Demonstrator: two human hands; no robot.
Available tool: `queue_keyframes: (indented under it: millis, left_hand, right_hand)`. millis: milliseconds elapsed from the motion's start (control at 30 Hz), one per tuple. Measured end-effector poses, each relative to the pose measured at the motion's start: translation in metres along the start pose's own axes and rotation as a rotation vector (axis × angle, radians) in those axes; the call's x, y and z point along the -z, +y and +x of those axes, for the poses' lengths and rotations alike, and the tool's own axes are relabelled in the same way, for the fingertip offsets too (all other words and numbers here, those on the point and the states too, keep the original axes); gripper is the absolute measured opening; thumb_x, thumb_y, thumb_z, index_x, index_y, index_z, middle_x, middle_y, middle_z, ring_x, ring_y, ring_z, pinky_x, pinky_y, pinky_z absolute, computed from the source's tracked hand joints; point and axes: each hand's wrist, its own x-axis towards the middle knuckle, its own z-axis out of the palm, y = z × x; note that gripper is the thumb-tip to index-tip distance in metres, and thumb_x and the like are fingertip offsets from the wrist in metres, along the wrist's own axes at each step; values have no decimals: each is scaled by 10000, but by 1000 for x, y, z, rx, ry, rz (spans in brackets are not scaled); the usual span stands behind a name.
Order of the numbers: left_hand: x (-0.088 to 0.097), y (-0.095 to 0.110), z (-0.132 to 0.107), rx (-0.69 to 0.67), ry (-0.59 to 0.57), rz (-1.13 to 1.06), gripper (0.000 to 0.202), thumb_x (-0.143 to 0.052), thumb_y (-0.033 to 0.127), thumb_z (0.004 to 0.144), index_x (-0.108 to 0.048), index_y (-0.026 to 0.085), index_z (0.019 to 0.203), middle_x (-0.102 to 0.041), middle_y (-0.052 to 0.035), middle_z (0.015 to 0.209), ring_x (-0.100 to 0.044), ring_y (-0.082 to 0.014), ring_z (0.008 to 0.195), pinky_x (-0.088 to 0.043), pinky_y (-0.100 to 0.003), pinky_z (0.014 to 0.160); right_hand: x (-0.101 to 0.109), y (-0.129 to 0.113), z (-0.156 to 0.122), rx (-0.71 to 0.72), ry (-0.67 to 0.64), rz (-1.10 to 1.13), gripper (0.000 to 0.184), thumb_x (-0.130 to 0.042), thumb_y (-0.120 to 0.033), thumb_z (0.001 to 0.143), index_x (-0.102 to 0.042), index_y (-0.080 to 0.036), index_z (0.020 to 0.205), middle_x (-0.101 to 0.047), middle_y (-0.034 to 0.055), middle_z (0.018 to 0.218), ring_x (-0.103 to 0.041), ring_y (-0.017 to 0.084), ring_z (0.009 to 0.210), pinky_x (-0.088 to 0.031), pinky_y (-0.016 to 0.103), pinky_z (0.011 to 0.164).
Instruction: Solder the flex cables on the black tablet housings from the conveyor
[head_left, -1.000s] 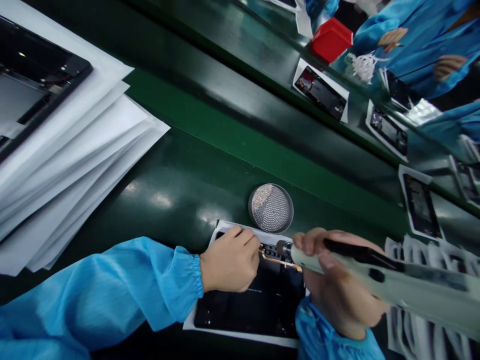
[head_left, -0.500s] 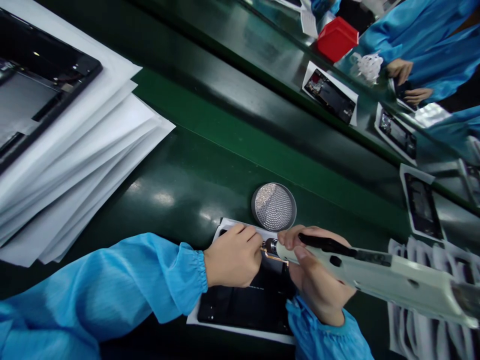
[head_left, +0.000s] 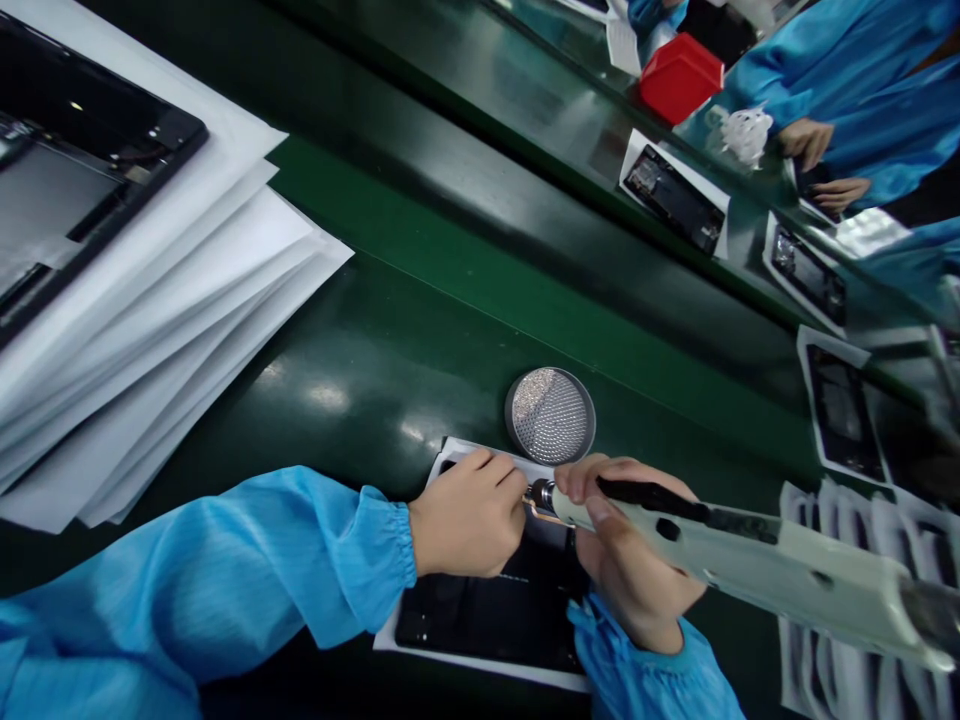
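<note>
My right hand point(head_left: 637, 540) is wrapped round a pale green electric screwdriver point(head_left: 780, 565) with a black lever. Its metal tip points left, close to my left hand's fingers. My left hand point(head_left: 472, 515) is closed over the upper part of a black tablet housing point(head_left: 487, 625); what its fingers hold, if anything, is hidden. The housing lies on a white sheet point(head_left: 382, 635) in front of me. A thin copper-coloured strip point(head_left: 550, 516) shows between the two hands. Just beyond them stands a round screw dish point(head_left: 551, 415) with a dimpled bottom and small screws at one side.
At left, a tablet housing point(head_left: 82, 170) rests on stacked white foam sleeves point(head_left: 225, 290). More white sleeves point(head_left: 847, 600) lie at right. Across the raised ledge, tablet housings point(head_left: 675, 200) sit on a line near a red bin point(head_left: 680, 78). A co-worker's hands point(head_left: 817, 160) handle a dark part.
The housings on the far line have shifted slightly to the right. My two hands and the screwdriver stay almost in place.
</note>
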Motion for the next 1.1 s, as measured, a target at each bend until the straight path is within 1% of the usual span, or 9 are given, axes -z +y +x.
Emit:
queue_keyframes:
  millis: [100,400,467,533,600,700,833,933,1100]
  left_hand:
    - [0,-1,0,0,-11,7,212,-538,208,915,-640,122,750,-549,-101,788,-499,-242,801,-338,-375,686]
    - [1,-3,-2,47,-41,-7,115,-521,164,909,-600,128,834,-538,-84,836,-477,-237,833,-391,-365,736]
    - [2,-4,-3,59,-61,-6,82,-522,137,898,-602,122,888,-555,-92,894,-481,-242,861,-414,-368,750]
    - [2,-6,-2,73,-95,5,97,-518,108,885,-606,111,927,-567,-105,950,-482,-250,888,-434,-373,754]
    - [3,-8,1,92,-145,26,109,-504,84,883,-607,106,915,-569,-117,969,-480,-249,887,-445,-373,747]
    - [4,-11,6,114,-222,62,130,-487,63,897,-592,116,843,-564,-117,948,-469,-235,856,-454,-371,749]
    - [3,-12,10,120,-265,116,143,-489,28,870,-598,119,858,-559,-110,953,-450,-238,846,-449,-377,739]
    - [0,-13,9,143,-274,122,185,-459,16,878,-609,124,888,-560,-114,980,-438,-250,855,-449,-391,746]
    - [-7,-15,7,214,-187,81,244,-392,50,967,-603,131,873,-549,-103,963,-442,-239,858,-450,-383,774]
  right_hand:
    - [-1,1,1,-9,-20,40,200,-694,-124,758,-699,-255,911,-606,3,693,-584,203,647,-510,416,609]
    - [6,6,2,8,-44,12,209,-682,-166,797,-685,-256,985,-652,6,750,-643,202,686,-547,401,646]
    - [15,-2,8,10,15,7,248,-695,-152,780,-694,-234,1014,-671,19,770,-651,198,688,-549,404,661]
    - [25,-13,18,46,134,28,260,-726,-151,727,-700,-209,979,-673,20,745,-640,191,655,-542,403,660]
    - [37,-22,29,92,258,39,240,-751,-158,667,-698,-188,899,-658,11,690,-623,185,618,-529,391,650]
    - [53,-26,41,82,362,35,220,-773,-162,632,-689,-172,835,-633,-1,645,-607,170,603,-518,373,662]
    - [67,-20,45,63,406,68,246,-801,-163,626,-691,-176,845,-619,-13,651,-602,160,605,-522,368,669]
    - [74,-17,43,97,403,16,213,-795,-182,685,-697,-185,875,-632,0,722,-615,162,644,-538,382,684]
    - [84,-17,41,147,393,-105,197,-766,-210,759,-700,-189,943,-646,21,799,-627,173,704,-566,411,730]
